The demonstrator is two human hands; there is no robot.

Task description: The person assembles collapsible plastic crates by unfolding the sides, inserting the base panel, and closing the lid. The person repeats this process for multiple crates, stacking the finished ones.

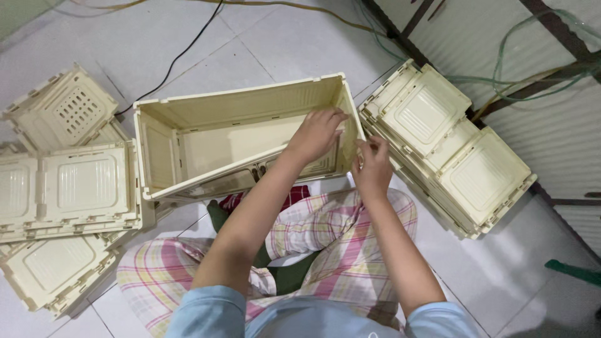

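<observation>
1. So I was sitting cross-legged on the white tiled floor (263, 44) in my plaid pants, with the cream plastic folding crate (244, 141) right in front of my knees, opened up into a box and tipped a bit so the inside faced me.
2. My left hand (318, 133) was reaching into the crate at its right end, fingers spread loosely and resting on the inner face of the end panel (348, 134). Not really a grip, more pressing flat against it.
3. My right hand (372, 168) was outside that same end, just beside the corner, with thumb and fingers pinched on the edge of the end panel near the bottom. It was curled mostly closed there, though how hard it pinched I honestly couldn't tell.
4. So both hands were on the same right end wall, one inside and one outside, close together.
5. On my left was a messy pile of flattened crates (69, 188), same cream colour, some overlapping, one with a slotted panel (75, 112) showing at the back.
6. On my right was a neater stack of folded crates (447, 147), lying at an angle just beside the open one, next to a corrugated metal wall (551, 125).
7. A black cable (188, 47) ran across the floor behind the crate, and some green hoses (532, 81) hung along the wall.
</observation>
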